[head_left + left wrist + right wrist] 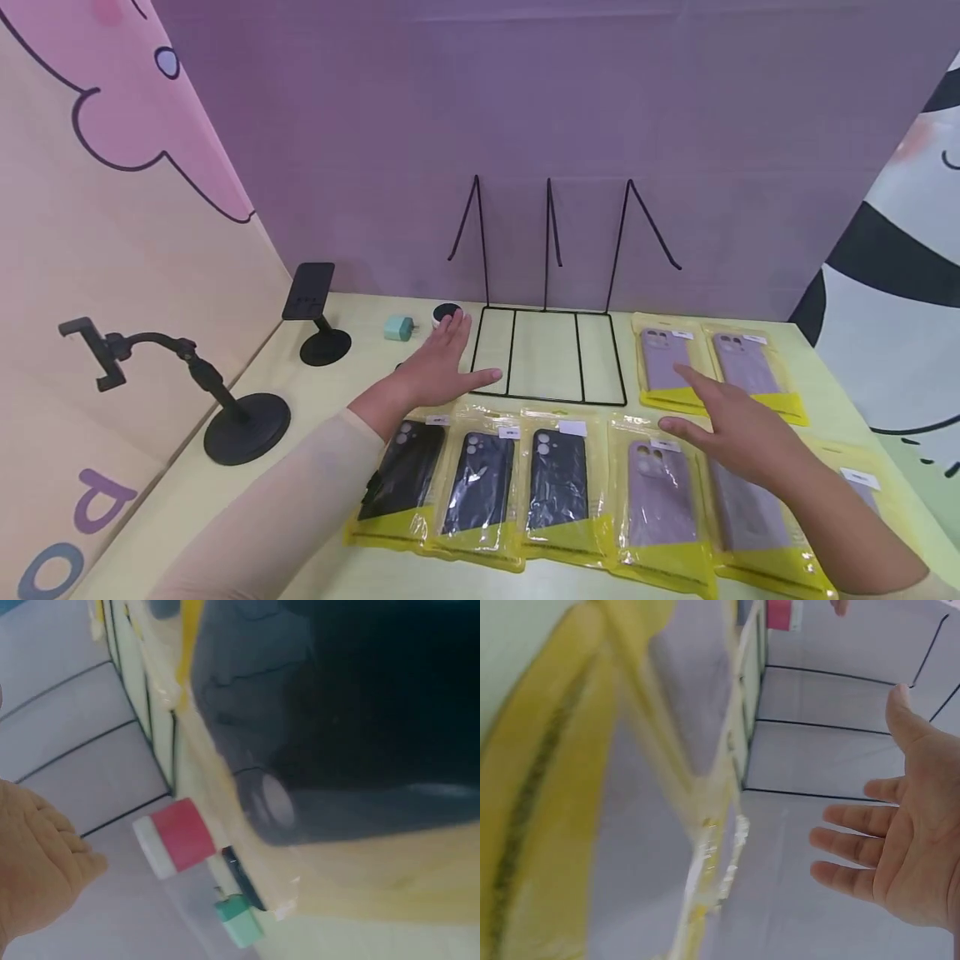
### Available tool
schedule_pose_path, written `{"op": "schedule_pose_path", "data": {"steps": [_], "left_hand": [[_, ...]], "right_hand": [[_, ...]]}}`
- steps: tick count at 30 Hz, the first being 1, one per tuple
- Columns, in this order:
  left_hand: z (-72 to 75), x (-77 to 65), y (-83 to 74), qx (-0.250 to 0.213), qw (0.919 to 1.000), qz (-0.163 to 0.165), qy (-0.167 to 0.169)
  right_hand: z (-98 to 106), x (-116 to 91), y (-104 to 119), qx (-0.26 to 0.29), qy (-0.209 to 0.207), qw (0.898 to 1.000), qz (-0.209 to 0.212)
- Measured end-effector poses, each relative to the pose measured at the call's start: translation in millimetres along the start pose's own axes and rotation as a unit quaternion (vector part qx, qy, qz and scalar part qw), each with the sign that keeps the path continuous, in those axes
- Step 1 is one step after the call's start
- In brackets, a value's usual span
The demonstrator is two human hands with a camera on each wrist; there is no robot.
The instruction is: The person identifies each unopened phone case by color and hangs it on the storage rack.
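My left hand (435,367) hovers with straight fingers and thumb spread, left of a black wire rack (511,358) with three upright hooks. It holds nothing. Below it lies a row of phone cases in clear-and-yellow pouches: a leftmost black case (405,471), two more dark ones, then a purple case (660,500) and others toward the right. Over the right-hand pouches my right hand (742,425) is held with its fingers extended and nothing in its grasp; the right wrist view shows its palm (915,832). It partly covers a purple case (750,508).
Two more purple cases (663,358) in pouches lie right of the rack. Left of it are a teal plug (399,327) and a small round red-and-white item (180,836). Farther left stand a black phone stand (326,346) and a gooseneck phone holder (247,429). A purple backdrop (360,167) rises behind.
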State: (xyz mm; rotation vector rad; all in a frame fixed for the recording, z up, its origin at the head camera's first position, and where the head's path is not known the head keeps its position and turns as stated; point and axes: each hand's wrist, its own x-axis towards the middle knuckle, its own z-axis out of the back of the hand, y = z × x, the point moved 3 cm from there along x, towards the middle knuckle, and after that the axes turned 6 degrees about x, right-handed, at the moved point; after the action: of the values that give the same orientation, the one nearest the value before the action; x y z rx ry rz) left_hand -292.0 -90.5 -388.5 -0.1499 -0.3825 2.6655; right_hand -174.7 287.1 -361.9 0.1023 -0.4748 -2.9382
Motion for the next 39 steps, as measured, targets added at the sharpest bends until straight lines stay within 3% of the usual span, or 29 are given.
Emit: {"op": "schedule_pose_path", "data": {"steps": [3, 12, 17, 23, 30, 39], "left_hand": [[-8.7, 11.1, 6.1, -0.012, 0.9995, 0.021, 0.022], [-33.1, 38.0, 11.5, 0.014, 0.9963, 0.035, 0.077], [-39.1, 42.1, 11.1, 0.018, 0.9935, 0.032, 0.107], [-39.6, 42.9, 17.1, 0.05, 0.9902, 0.039, 0.124], [-35.6, 42.9, 19.2, 0.056, 0.9896, 0.034, 0.128], [-36.8, 43.1, 26.7, 0.004, 0.9889, 0.071, 0.131]], "right_hand": [[-10.0, 4.3, -9.6, 0.01, 0.014, 1.0, -0.002], [-37.7, 17.7, -29.1, 0.004, 0.043, 0.998, 0.036], [-44.9, 23.1, -32.1, -0.014, 0.043, 0.997, 0.06], [-45.5, 29.1, -33.8, -0.013, 0.014, 0.996, 0.089], [-27.7, 28.5, -27.7, 0.02, 0.011, 0.998, 0.06], [19.9, 17.4, -7.5, 0.132, 0.004, 0.99, 0.051]]}}
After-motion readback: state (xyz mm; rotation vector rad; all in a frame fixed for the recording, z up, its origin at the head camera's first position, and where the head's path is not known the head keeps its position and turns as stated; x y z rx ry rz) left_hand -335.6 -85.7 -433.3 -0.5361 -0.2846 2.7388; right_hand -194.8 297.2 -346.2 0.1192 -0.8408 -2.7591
